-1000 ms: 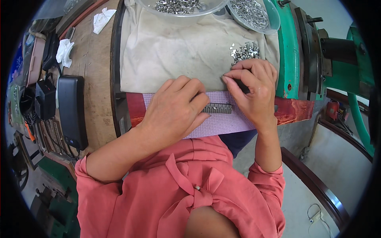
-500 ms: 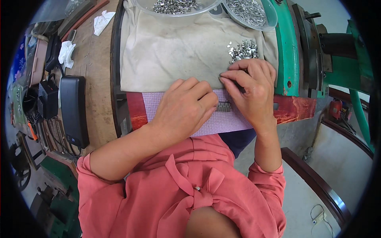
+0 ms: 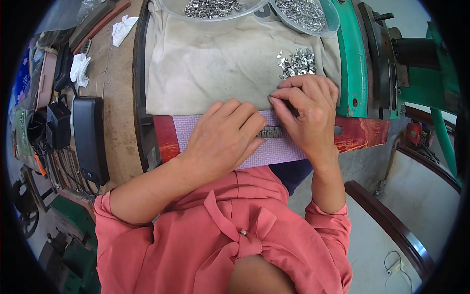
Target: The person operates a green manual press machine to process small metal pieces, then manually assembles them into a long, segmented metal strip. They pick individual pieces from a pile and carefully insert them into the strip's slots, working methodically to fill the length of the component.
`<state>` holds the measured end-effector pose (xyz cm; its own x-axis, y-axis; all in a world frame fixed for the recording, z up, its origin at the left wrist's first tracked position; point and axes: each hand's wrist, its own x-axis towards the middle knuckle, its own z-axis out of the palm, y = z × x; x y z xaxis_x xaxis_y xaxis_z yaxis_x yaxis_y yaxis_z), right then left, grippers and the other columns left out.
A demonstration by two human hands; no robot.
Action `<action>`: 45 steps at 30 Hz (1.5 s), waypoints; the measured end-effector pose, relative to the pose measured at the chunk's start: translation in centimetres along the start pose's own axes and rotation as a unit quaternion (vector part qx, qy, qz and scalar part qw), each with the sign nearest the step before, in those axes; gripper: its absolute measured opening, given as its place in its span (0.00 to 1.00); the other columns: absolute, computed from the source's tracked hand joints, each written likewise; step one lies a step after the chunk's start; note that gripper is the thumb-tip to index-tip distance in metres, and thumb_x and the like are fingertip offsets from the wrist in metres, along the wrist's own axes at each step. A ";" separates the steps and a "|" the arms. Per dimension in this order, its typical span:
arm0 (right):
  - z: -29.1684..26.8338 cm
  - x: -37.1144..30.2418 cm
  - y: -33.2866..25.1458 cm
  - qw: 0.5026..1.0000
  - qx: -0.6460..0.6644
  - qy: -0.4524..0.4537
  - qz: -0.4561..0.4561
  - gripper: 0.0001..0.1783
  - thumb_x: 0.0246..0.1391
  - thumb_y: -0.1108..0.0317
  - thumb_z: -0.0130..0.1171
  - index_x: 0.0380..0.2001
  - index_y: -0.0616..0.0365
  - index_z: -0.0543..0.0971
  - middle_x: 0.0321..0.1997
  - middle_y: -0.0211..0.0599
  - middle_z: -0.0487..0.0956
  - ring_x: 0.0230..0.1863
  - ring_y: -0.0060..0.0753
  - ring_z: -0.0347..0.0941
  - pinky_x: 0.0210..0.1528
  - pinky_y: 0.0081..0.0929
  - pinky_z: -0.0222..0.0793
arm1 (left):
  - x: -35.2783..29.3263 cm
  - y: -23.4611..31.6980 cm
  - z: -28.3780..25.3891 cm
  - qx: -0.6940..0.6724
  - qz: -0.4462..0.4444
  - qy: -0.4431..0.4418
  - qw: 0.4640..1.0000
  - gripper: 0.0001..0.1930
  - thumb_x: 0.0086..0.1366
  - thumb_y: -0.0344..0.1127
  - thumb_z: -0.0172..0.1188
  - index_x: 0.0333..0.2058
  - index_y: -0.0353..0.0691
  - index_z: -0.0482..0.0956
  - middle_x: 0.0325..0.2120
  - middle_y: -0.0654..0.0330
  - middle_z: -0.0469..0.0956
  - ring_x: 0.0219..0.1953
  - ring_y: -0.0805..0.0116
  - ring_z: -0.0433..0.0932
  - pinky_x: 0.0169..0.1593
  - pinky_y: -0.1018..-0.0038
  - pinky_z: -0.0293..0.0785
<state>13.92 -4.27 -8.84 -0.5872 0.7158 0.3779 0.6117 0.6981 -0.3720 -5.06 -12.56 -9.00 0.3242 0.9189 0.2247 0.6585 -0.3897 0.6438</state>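
A narrow grey metal strip of small links (image 3: pixel 272 132), like a watch band, lies across a lilac textured cloth (image 3: pixel 259 158). The curled fingers and thumb of my left hand (image 3: pixel 226 131) close on its left end and cover it. Above the strip is my right hand (image 3: pixel 309 115), thumb and forefinger pinched together at the edge of the beige cloth (image 3: pixel 205 73). Whatever the pinch holds, if anything, is too small to see. Just beyond the right knuckles sits a loose pile of small shiny metal pieces (image 3: pixel 298 63).
Two clear plastic tubs of metal parts stand at the far edge, one in the middle (image 3: pixel 220 17) and one at right (image 3: pixel 320 30). A green machine frame (image 3: pixel 353 63) borders the right side. On the wooden bench at left lie a black power unit (image 3: pixel 89 139) and crumpled tissue (image 3: pixel 80 69).
My left fingers have shifted slightly, and more of the linked strip shows between the hands. The right hand keeps its pinch in nearly the same place. The whole view has moved a little.
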 end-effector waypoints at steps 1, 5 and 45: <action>-0.1 -0.2 0.0 1.000 0.008 0.003 -0.002 0.09 0.40 0.71 0.73 0.28 0.51 0.83 0.36 0.25 0.79 0.43 0.36 0.74 0.53 0.37 0.60 | 0.0 0.0 0.0 0.000 0.001 -0.001 1.000 0.16 0.51 0.33 0.72 0.38 0.42 0.77 0.35 0.59 0.74 0.38 0.56 0.73 0.41 0.63 0.67; -1.6 -1.4 -1.1 0.999 0.042 0.002 0.004 0.09 0.39 0.71 0.73 0.27 0.51 0.83 0.36 0.25 0.78 0.42 0.36 0.73 0.52 0.37 0.59 | -0.1 -0.1 -0.1 -0.001 -0.003 -0.005 1.000 0.18 0.51 0.34 0.72 0.39 0.42 0.77 0.36 0.59 0.74 0.38 0.56 0.73 0.41 0.63 0.68; -3.3 -1.5 1.1 0.986 0.048 -0.147 -0.063 0.07 0.43 0.70 0.67 0.29 0.47 0.86 0.34 0.26 0.76 0.42 0.33 0.73 0.55 0.36 0.61 | 0.1 0.5 0.5 0.020 0.002 0.008 1.000 0.14 0.51 0.32 0.72 0.36 0.42 0.79 0.34 0.60 0.74 0.37 0.56 0.73 0.40 0.63 0.71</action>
<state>17.22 -4.62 -6.96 -0.7926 0.5859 0.1686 0.4791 0.7696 -0.4222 -4.40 -12.70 -9.00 0.3158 0.9184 0.2385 0.6836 -0.3945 0.6140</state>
